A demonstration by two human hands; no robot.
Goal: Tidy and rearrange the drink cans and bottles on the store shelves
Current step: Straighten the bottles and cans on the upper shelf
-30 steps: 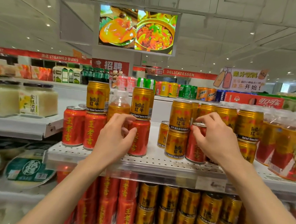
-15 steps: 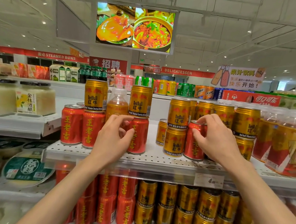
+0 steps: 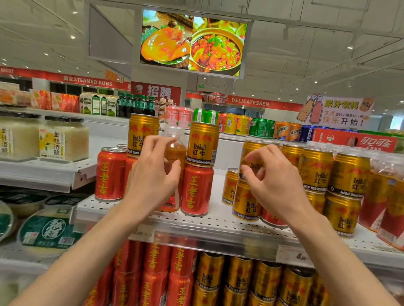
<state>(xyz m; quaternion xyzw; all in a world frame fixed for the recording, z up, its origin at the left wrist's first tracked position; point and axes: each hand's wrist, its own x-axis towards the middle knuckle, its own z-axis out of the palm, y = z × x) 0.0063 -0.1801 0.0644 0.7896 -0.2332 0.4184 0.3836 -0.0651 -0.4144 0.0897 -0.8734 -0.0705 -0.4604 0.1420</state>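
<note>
On the perforated white shelf [image 3: 213, 224] stand red herbal-tea cans [image 3: 197, 189] with gold Red Bull cans [image 3: 203, 143] stacked on top of them. An orange drink bottle [image 3: 176, 151] with a clear cap stands between these stacks. My left hand [image 3: 153, 177] is curled around it, fingers on its left and thumb across its front. My right hand [image 3: 275, 184] hovers with loosely curled fingers in front of a stacked gold can [image 3: 246, 204]. It holds nothing. A lone red can [image 3: 273, 219] stands just below that hand among the gold cans.
More stacked gold cans [image 3: 346, 176] and shrink-wrapped bottle packs [image 3: 400, 204] fill the shelf's right. Jars of white rice wine [image 3: 64, 137] and green-lidded bowls [image 3: 47, 231] sit on the left shelves. The lower shelf holds red cans [image 3: 155, 271] and gold cans [image 3: 263, 294].
My right hand has let go of the lone red can's top and risen in front of the gold stack. My left hand has moved up the bottle toward its neck.
</note>
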